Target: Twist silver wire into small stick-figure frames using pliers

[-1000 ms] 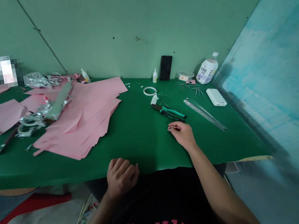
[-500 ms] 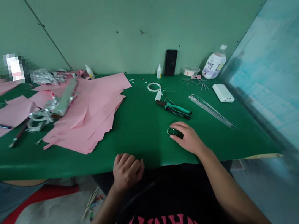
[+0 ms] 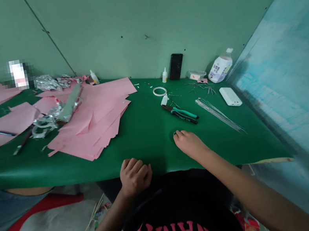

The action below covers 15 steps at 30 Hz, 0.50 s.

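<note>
My right hand (image 3: 187,141) rests on the green table cover with its fingers curled down over a small dark round object. Only a bit of that object's silvery rim (image 3: 174,133) peeks out at the fingertips. My left hand (image 3: 135,174) is a closed fist at the table's front edge; whatever might be inside is hidden. Pliers with teal and black handles (image 3: 182,114) lie just beyond my right hand. To their right is a bundle of thin straight wires (image 3: 220,116). A white ring (image 3: 160,91) and a small white bottle (image 3: 164,100) lie behind the pliers.
Pink paper sheets (image 3: 106,112) spread over the left side, with crumpled silvery foil (image 3: 50,83) nearby. Along the wall stand another small bottle (image 3: 164,75), a black phone (image 3: 176,66), a clear box (image 3: 197,75) and a large bottle (image 3: 220,67). A white block (image 3: 230,97) lies at right.
My right hand has turned and closed over the small round object, which is now mostly covered. My left fist stays nearly where it was. The view has shifted slightly.
</note>
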Tool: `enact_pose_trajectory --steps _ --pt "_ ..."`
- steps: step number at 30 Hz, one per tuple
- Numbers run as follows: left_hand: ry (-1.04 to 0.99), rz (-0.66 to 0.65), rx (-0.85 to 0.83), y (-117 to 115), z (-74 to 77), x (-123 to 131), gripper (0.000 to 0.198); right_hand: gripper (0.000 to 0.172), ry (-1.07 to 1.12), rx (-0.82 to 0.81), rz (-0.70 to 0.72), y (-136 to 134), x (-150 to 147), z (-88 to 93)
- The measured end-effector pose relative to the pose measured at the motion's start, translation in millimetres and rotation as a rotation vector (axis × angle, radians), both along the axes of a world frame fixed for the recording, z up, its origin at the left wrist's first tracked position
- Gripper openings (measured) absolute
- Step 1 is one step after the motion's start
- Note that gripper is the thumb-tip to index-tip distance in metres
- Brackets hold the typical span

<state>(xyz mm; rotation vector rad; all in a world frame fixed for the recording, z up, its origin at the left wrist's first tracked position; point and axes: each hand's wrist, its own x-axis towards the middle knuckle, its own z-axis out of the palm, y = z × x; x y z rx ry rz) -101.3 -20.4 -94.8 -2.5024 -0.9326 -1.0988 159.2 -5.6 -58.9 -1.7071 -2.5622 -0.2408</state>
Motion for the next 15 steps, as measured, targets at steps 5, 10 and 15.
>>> enact_pose_trajectory --steps 5,10,15 --pt "0.014 -0.016 -0.006 -1.5 -0.1 -2.5 0.035 0.02 -0.062 0.027 0.019 4.2 6.3 8.0" --pt "0.019 -0.005 -0.035 -2.2 0.7 -1.8 0.033 0.02 -0.019 0.103 0.03 0.0 11.6 2.0" --pt "0.003 0.003 -0.026 -3.2 2.7 0.0 0.033 0.027 0.095 0.175 0.057 -2.3 12.6 -14.4"
